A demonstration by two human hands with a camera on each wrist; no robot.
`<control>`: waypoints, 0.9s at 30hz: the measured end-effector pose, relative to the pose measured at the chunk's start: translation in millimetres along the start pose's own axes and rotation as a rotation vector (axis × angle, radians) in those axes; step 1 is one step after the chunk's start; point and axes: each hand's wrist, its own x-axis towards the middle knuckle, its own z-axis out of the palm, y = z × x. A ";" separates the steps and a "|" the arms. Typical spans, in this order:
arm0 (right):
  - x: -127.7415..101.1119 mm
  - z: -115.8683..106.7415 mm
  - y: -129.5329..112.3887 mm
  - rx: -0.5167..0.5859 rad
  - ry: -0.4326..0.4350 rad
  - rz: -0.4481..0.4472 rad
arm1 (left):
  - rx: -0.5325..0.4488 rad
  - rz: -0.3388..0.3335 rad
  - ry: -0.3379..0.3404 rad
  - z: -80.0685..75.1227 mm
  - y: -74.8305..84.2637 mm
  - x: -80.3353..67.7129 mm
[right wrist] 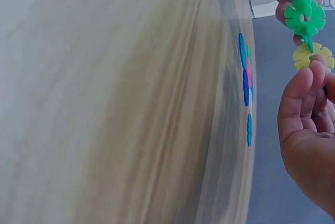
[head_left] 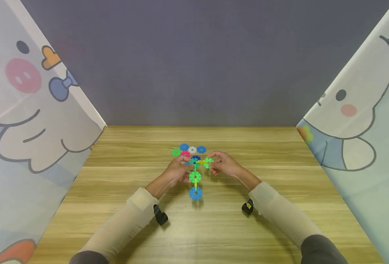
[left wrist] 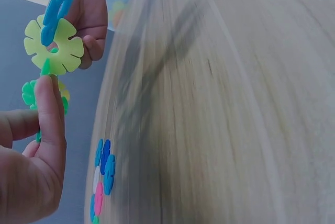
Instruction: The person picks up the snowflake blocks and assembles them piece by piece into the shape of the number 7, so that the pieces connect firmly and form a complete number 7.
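My left hand (head_left: 176, 171) pinches a structure of slotted plastic snowflake discs between thumb and fingers, raised over the table. From it a green disc (head_left: 195, 177), an edge-on yellow disc (left wrist: 69, 52) and a blue disc (head_left: 196, 193) run toward me in a row. A side branch goes right, with a yellow disc (head_left: 201, 162) followed by a green disc (head_left: 208, 163). My right hand (head_left: 226, 164) pinches that outer green disc at its right edge. In the right wrist view, the right fingertips (right wrist: 316, 69) overlap a yellow disc (right wrist: 302, 56) of the structure.
Loose snowflake discs lie flat on the wooden table (head_left: 122, 205) just beyond my hands: a white one (head_left: 192, 150), a pink one (head_left: 185, 154), a green one (head_left: 176, 152) and several blue ones (head_left: 201, 149). A grey wall (head_left: 197, 73) stands behind the table, with cartoon-printed panels on both sides.
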 end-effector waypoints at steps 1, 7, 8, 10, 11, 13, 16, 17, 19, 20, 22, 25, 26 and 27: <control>-0.2 1.3 0.1 -0.001 0.001 0.002 | 0.020 0.006 -0.002 -0.4 -0.4 -0.4; -0.8 7.2 3.6 -0.001 -0.001 0.010 | 0.147 0.031 -0.005 -3.4 -2.4 -1.4; -0.4 7.4 4.9 0.003 -0.001 0.007 | 0.162 0.032 -0.005 -4.1 -2.5 -1.3; 0.6 7.2 7.4 0.014 0.001 0.004 | 0.190 0.038 0.004 -4.8 -2.7 -0.4; 1.0 6.9 8.4 0.020 0.001 0.003 | 0.210 0.053 0.007 -5.1 -2.6 0.0; 1.6 6.5 9.9 0.029 0.001 0.005 | 0.268 0.098 0.024 -4.8 -2.0 0.9; 1.4 6.5 10.3 0.033 -0.001 0.010 | 0.393 0.209 0.064 -3.3 -0.6 1.7; 1.2 6.7 10.0 0.033 -0.005 0.010 | 0.440 0.250 0.075 -2.5 -0.3 1.9; 0.9 7.7 9.2 0.034 -0.012 0.007 | 0.531 0.321 0.090 -0.8 0.1 2.0; 0.7 8.2 8.8 0.035 -0.015 0.006 | 0.575 0.350 0.095 0.1 0.1 2.0; 0.3 9.4 7.9 0.042 -0.019 0.003 | 0.660 0.397 0.095 2.0 0.0 2.0; -0.6 11.7 7.1 0.052 -0.025 -0.002 | 0.803 0.456 0.099 4.7 -1.0 2.2; -0.9 12.4 7.0 0.053 -0.028 -0.004 | 0.844 0.475 0.101 5.6 -1.0 2.0; -1.1 13.3 7.0 0.054 -0.032 -0.007 | 0.876 0.495 0.101 6.5 -0.9 1.9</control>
